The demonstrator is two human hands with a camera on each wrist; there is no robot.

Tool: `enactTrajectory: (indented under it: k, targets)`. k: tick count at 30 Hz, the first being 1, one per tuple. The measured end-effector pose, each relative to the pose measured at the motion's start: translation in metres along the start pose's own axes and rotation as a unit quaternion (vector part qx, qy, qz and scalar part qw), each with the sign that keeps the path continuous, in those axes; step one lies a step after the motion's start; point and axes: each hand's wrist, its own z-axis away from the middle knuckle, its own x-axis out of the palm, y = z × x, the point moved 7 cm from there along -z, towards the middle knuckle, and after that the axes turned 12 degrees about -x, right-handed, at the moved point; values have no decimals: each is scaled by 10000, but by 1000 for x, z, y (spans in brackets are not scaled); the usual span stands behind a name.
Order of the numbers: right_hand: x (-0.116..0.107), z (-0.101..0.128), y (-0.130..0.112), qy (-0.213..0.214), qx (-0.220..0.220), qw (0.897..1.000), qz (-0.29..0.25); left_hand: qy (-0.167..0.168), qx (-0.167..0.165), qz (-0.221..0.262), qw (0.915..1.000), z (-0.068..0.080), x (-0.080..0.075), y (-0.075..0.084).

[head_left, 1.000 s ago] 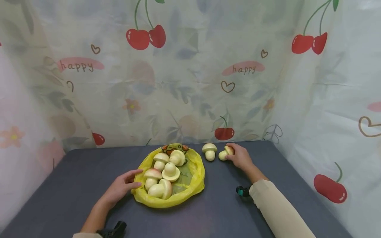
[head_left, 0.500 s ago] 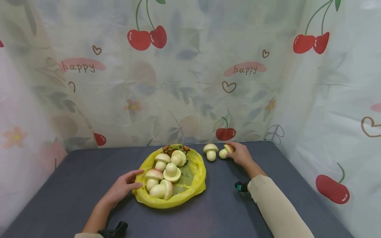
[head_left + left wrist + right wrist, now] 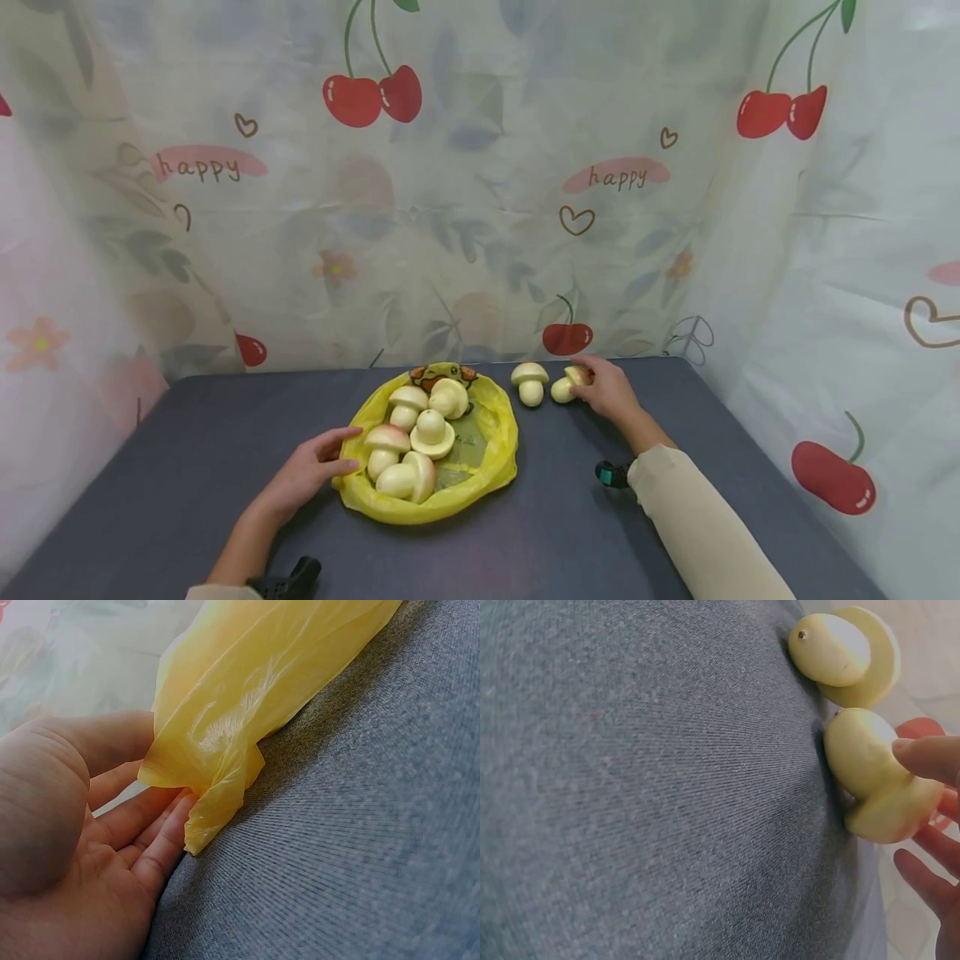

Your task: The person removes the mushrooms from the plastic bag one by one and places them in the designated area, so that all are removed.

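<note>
Near the back right, my right hand (image 3: 606, 394) holds a pale toy mushroom (image 3: 861, 754) by its cap, the thumb on the near side and fingers on the far side. The mushroom's stem points left, low over the dark table. Another toy mushroom (image 3: 530, 384) stands close to its left. At the left rim of a rolled-down yellow plastic bag (image 3: 495, 479) is my left hand (image 3: 303, 471). Its thumb and fingers grip the thin edge; in the left wrist view the plastic (image 3: 217, 735) covers the thumb tip. Several similar mushrooms (image 3: 431, 435) lie inside the bag, toward its left.
The dark grey fabric-covered table (image 3: 540, 542) ends at a curtain (image 3: 480, 208) printed with cherries, which hangs along the back and both sides. A printed patch (image 3: 442, 375) shows on the bag's far rim. Black wrist devices (image 3: 613, 475) sit below both hands.
Both hands keep their places, at the bag's rim and at the right mushroom. The head view shifts only slightly.
</note>
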Motion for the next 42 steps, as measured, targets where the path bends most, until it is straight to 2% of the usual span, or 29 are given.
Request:
enactTrajectory:
  k: [4,11,24,35,42]
  targets:
    - [0,1,-1,87,-85,9999,8,-11,-18,-8,10000,0,0,0]
    - [1,0,-5,265,-567,9975,322,-20,-72,106,9999,-2,-1,-2]
    - [4,-5,-6,421,-552,9971,302,-32,-11,99,9999,-2,0,-2]
    - [-1,-2,-12,684,-781,9944,188,-84,58,180,9998,-1,-1,-1]
    - [-2,1,-11,699,-820,9939,240,-128,44,194,9997,-1,0,-2]
